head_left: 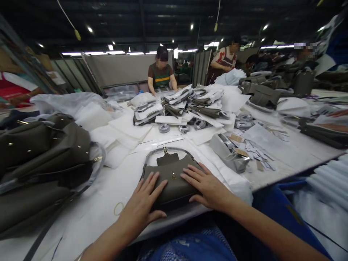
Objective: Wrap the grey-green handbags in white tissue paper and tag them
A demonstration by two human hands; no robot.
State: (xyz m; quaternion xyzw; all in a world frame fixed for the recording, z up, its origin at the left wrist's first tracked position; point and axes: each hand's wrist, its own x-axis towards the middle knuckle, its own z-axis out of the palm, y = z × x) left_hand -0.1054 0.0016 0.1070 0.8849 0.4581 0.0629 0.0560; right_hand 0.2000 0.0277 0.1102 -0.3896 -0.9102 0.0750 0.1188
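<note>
1. Position. The olive-grey handbag (178, 186) lies on the white desk (100, 192), at its near edge, directly before the person; this placement probably puts it within easy reach of both hands.
2. Grip, left. The left hand (145, 199) is open, palm down, fingers spread over the bag's left part; it clasps nothing.
3. Grip, right. The right hand (210, 186) is likewise open, its fingers across the right part. Contact on both sides presumably steadies the bag and spreads the pressure, leaving the gold clasp (173, 176) uncovered between the hands.
4. Orientation. The long axis runs left to right, roughly parallel to the near desk edge. The looped handle (179, 149) and the tab (168, 158) point away from the person; the body lies toward them, clasp side up.
5. Surroundings. A yellowish band (118, 208) lies near the left hand; more olive bags (67, 145) are heaped farther left.
</note>
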